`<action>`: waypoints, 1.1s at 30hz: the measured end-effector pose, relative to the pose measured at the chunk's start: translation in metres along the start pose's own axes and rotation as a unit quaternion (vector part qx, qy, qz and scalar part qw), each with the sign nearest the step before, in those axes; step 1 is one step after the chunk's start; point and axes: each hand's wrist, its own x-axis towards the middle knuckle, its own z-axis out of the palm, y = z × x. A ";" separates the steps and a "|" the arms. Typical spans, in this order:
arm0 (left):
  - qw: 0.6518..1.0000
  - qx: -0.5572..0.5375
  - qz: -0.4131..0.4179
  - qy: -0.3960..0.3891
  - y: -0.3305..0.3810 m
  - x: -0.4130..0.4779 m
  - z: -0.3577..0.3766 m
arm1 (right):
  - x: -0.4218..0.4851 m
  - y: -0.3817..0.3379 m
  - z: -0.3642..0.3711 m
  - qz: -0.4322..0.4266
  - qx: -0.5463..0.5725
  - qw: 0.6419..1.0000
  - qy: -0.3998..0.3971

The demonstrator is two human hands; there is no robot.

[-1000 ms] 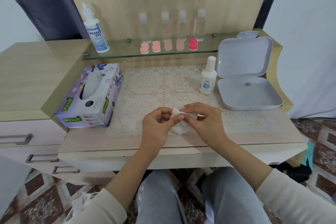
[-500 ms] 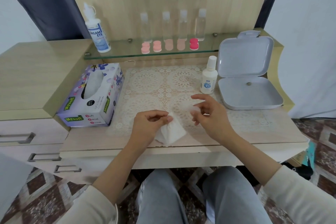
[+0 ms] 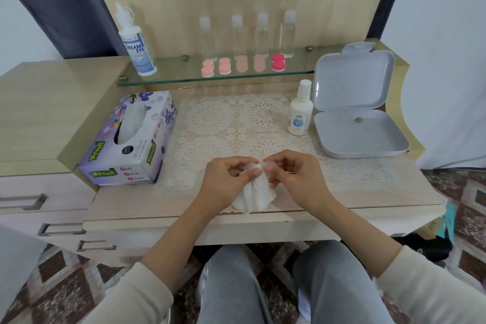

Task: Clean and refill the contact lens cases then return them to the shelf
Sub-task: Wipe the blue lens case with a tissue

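Note:
My left hand [image 3: 226, 181] pinches a white tissue [image 3: 256, 196] that hangs down over the desk's front edge. My right hand [image 3: 294, 175] pinches a small pale lens case piece [image 3: 269, 166] against the tissue's top; most of that piece is hidden by fingers. Both hands meet above the lace mat [image 3: 236, 126]. On the glass shelf [image 3: 184, 77] stand several pink lens cases [image 3: 224, 66], one of them a darker pink case [image 3: 278, 62]. A small white solution bottle [image 3: 299, 110] stands on the mat at the right.
A tissue box [image 3: 131, 139] lies left of the mat. An open grey plastic box [image 3: 357, 123] sits at the right. On the shelf are a large Dream Eye bottle [image 3: 136, 45] and several clear bottles [image 3: 261, 34]. Drawers [image 3: 34, 200] are at the lower left.
Half a second ago the hands were apart, left with the tissue, right with the small piece. Now they have come together again and the piece is pressed into the tissue.

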 end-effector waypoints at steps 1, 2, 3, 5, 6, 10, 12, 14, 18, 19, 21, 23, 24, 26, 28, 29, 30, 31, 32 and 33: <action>1.000 0.001 0.005 0.002 0.001 0.000 0.000 | 0.000 0.000 0.000 0.000 0.002 1.000 0.000; 1.000 -0.002 0.008 0.003 0.002 0.000 0.000 | 0.000 0.000 0.000 0.000 0.001 1.000 0.001; 1.000 -0.006 0.009 0.000 0.003 0.000 -0.001 | 0.000 0.000 -0.001 0.002 0.001 1.000 0.001; 1.000 -0.012 0.006 -0.021 0.004 0.000 -0.004 | 0.001 0.001 -0.001 0.006 0.004 1.000 0.002; 0.999 -0.014 0.005 -0.036 0.003 0.000 -0.006 | 0.001 0.001 -0.002 0.008 0.005 1.000 0.003; 0.998 -0.046 -0.004 -0.052 0.000 -0.003 -0.009 | 0.002 0.001 -0.002 0.015 0.024 1.000 0.000; 0.998 -0.062 -0.011 -0.018 0.001 -0.004 -0.007 | 0.002 0.000 -0.001 0.012 0.030 0.999 -0.003; 0.998 -0.068 -0.003 0.013 0.001 -0.004 -0.004 | 0.002 -0.001 0.002 0.007 0.027 1.000 -0.005; 0.996 -0.087 0.006 0.004 0.001 -0.003 -0.006 | 0.004 -0.002 0.002 0.008 0.030 0.999 -0.009; 0.996 -0.093 0.007 -0.013 0.001 -0.003 -0.008 | 0.004 -0.002 0.001 0.009 0.029 0.999 -0.011; 0.994 -0.100 0.004 -0.039 -0.001 -0.005 -0.013 | 0.004 -0.003 0.001 0.008 0.027 0.999 -0.014; 0.994 -0.102 -0.001 -0.039 -0.001 -0.007 -0.013 | 0.003 -0.003 0.002 0.007 0.024 1.000 -0.012; 0.995 -0.099 0.001 -0.029 -0.001 -0.007 -0.012 | 0.003 -0.002 0.003 0.006 0.023 1.000 -0.011; 0.996 -0.085 0.010 0.003 -0.001 -0.008 -0.008 | 0.002 -0.002 0.005 0.003 0.022 1.000 -0.009; 0.997 -0.071 0.021 0.029 -0.001 -0.007 -0.006 | 0.002 -0.003 0.007 0.001 0.023 1.000 -0.010; 0.997 -0.065 0.026 0.032 -0.001 -0.006 -0.005 | 0.002 -0.004 0.007 0.001 0.025 1.000 -0.009; 0.997 -0.061 0.029 0.029 -0.001 -0.006 -0.006 | 0.002 -0.004 0.007 0.002 0.027 1.000 -0.008; 0.998 -0.059 0.028 0.019 -0.001 -0.005 -0.007 | 0.003 -0.004 0.006 0.004 0.028 1.000 -0.007; 0.998 -0.060 0.024 0.008 0.000 -0.006 -0.008 | 0.004 -0.004 0.005 0.006 0.027 1.000 -0.008; 0.998 -0.060 0.019 -0.004 0.000 -0.005 -0.009 | 0.005 -0.004 0.004 0.007 0.026 1.000 -0.009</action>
